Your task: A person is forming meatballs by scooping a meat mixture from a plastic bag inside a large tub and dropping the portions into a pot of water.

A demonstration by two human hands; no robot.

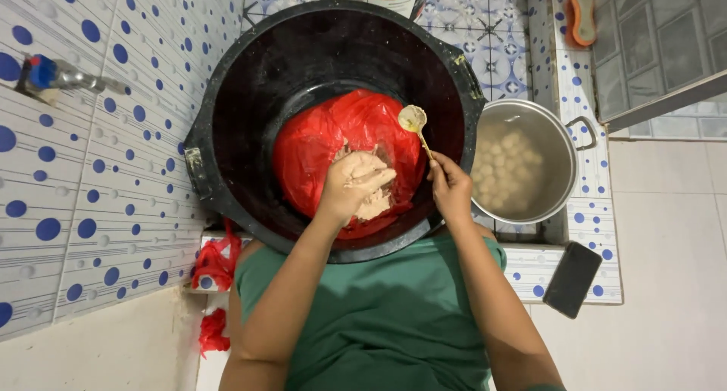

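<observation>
Holding a spoon in right hand, fingers pinching its handle, bowl pointing up-left over the black tub, left hand fingers closed around dough, palm hidden.

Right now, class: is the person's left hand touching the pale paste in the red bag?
Touching. The head view shows the left hand smeared with the pale paste, fingers closed around a lump of it, over the red bag.

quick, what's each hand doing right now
left hand: closed around a lump of pale dough over the red plastic bag
right hand: closed on a spoon
</observation>
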